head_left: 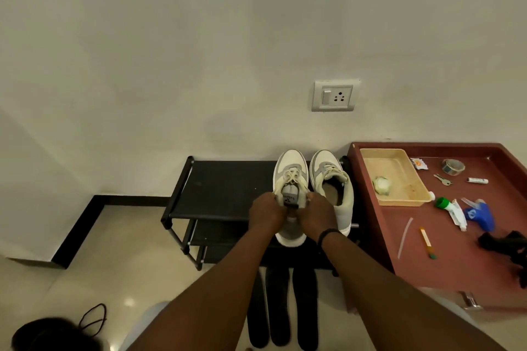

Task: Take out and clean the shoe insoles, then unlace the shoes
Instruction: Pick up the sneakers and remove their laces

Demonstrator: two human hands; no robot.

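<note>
Two hands, left hand (266, 212) and right hand (318, 215), grip the left shoe (290, 179).

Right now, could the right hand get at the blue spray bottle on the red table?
Probably yes: the right hand grips the left shoe, but nothing stands between it and the blue spray bottle if it lets go.

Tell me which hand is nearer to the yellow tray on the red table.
Right. The right hand grips the left shoe on the side facing the yellow tray; the left hand grips the shoe's far side, farther from the tray.
</note>
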